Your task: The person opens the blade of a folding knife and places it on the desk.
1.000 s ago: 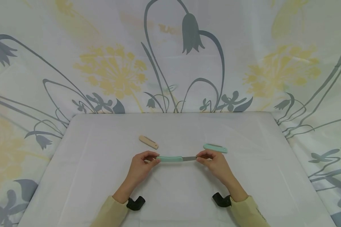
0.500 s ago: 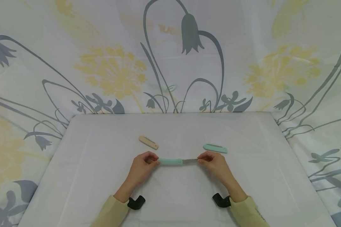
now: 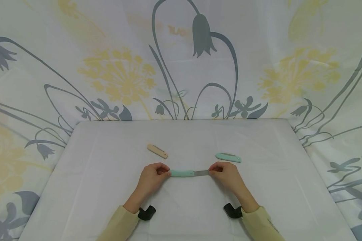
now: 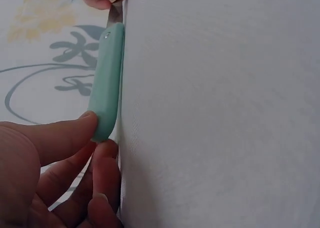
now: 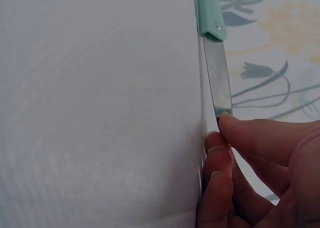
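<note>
A folding knife (image 3: 182, 173) with a mint green handle is stretched out between the two hands, its blade (image 5: 218, 80) swung out straight in line with the handle. My left hand (image 3: 151, 176) pinches the handle's end between thumb and fingers, as the left wrist view shows close up. At the other end, my right hand (image 3: 227, 175) pinches the blade near its tip, and the tip itself is hidden by the fingers. The knife lies level, close over the white table. In the left wrist view a rivet shows on the green handle (image 4: 107, 82).
Beyond the left hand a beige folding knife (image 3: 157, 151) lies folded on the white table (image 3: 108, 140). Another mint green folded knife (image 3: 228, 157) lies just past the right hand. A flower-patterned cloth (image 3: 181, 67) hangs around the table's back and sides.
Both hands have lowered the knife slightly toward the person and the table. The two folded knives have stayed in place.
</note>
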`<act>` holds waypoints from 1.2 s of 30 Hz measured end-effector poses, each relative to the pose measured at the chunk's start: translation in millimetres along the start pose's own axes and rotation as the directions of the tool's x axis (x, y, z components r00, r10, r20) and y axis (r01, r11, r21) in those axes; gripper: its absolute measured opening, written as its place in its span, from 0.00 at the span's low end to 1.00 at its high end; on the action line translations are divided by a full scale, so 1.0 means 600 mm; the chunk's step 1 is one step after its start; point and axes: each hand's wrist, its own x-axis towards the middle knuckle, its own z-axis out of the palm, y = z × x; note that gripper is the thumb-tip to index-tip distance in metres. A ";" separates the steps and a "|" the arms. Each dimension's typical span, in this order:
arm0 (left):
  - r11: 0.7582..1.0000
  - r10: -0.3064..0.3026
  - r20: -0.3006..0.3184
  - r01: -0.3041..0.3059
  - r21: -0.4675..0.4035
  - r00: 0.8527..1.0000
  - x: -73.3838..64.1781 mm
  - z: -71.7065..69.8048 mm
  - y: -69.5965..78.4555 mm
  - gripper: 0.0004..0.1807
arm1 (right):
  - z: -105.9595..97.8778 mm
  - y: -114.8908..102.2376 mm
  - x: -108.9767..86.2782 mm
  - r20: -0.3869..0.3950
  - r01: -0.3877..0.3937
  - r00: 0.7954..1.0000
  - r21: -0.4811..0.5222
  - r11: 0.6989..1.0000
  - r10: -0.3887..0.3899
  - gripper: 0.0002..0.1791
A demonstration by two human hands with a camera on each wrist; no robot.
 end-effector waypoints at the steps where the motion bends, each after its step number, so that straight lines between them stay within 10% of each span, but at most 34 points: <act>1: 1.000 0.010 -0.004 -0.010 0.008 1.000 0.000 -0.001 0.001 0.04 | 0.001 -0.001 0.001 0.001 0.000 1.000 -0.008 1.000 0.000 0.03; 21: 0.998 0.013 -0.017 -0.012 0.057 1.000 -0.001 -0.007 -0.001 0.06 | 0.000 -0.012 -0.002 0.001 0.018 1.000 -0.090 0.996 -0.018 0.05; 36: 0.994 0.088 0.003 -0.088 -0.060 0.996 0.030 -0.004 0.030 0.02 | -0.081 0.020 -0.007 -0.078 0.024 0.996 -0.102 0.995 -0.032 0.10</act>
